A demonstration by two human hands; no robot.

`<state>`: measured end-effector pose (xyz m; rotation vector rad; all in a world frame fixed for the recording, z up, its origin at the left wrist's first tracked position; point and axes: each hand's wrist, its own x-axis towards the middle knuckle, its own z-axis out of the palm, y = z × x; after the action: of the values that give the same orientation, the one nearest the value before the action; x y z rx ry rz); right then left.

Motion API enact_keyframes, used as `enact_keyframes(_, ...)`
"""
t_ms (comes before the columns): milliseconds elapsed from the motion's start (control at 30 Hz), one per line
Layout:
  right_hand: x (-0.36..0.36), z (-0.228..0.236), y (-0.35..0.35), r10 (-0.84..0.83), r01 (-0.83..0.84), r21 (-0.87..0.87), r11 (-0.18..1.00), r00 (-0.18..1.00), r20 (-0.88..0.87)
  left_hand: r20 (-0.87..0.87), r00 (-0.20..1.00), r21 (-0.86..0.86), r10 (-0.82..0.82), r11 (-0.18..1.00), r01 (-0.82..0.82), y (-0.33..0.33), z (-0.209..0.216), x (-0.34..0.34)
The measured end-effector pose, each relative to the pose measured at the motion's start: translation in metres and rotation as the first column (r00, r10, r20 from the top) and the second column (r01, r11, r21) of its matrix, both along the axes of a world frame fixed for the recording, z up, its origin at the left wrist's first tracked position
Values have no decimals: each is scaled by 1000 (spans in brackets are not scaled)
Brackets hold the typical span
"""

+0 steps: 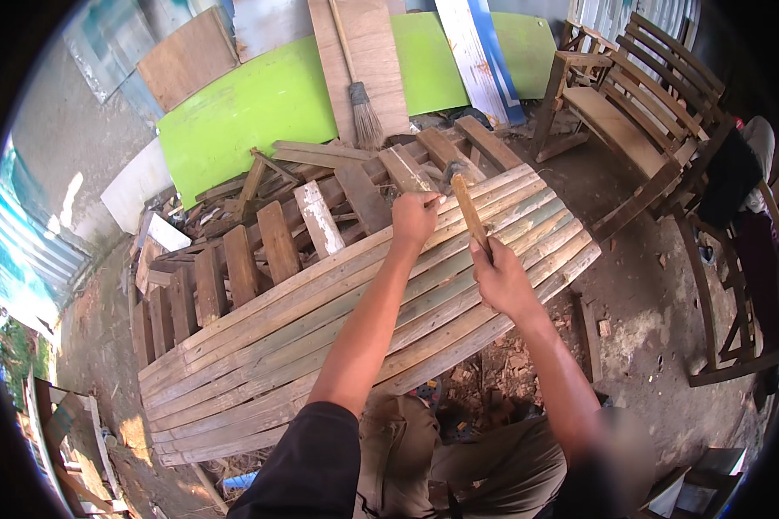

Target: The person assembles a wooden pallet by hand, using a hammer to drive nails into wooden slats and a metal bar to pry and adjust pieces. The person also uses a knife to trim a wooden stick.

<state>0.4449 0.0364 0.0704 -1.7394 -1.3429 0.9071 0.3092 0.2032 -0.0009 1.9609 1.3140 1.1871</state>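
Note:
A long seat of pale bamboo slats (320, 303) lies slantwise before me. Upright boards (279, 242), some with flaking white paint, line its far side. My right hand (502, 281) is wrapped round the wooden handle of a hammer (470, 208); its dark head is over the far slats, right of my other hand. Above the far edge of the slats, my left hand (415, 218) is closed in a pinch, fingertips toward the hammer. Whatever is between those fingertips is too small to make out.
Scrap wood (251, 186) is heaped behind the boards. A broom (363, 112) leans on a plywood sheet, near a green panel (251, 104). At the right stands a wooden chair (614, 121) with a slatted back, and a person's dark clothing (736, 182) shows beyond. Wood chips litter the ground.

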Motion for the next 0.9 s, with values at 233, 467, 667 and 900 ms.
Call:
enact_keyframes(233,4,-3,1,-6,-17,172,985,991,133,1,1000,51,-22,998,22,4,-5,1)
enact_keyframes(467,7,31,5,-2,2,-21,1000,1000,17,-14,1000,46,-10,999,11,2,-6,2)
enact_keyframes(667,13,35,6,15,-16,-40,999,1000,-15,-13,1000,74,-21,997,22,2,-5,0)
enact_keyframes(900,23,25,11,44,-49,70,996,996,74,-12,999,26,-38,999,39,0,2,2)
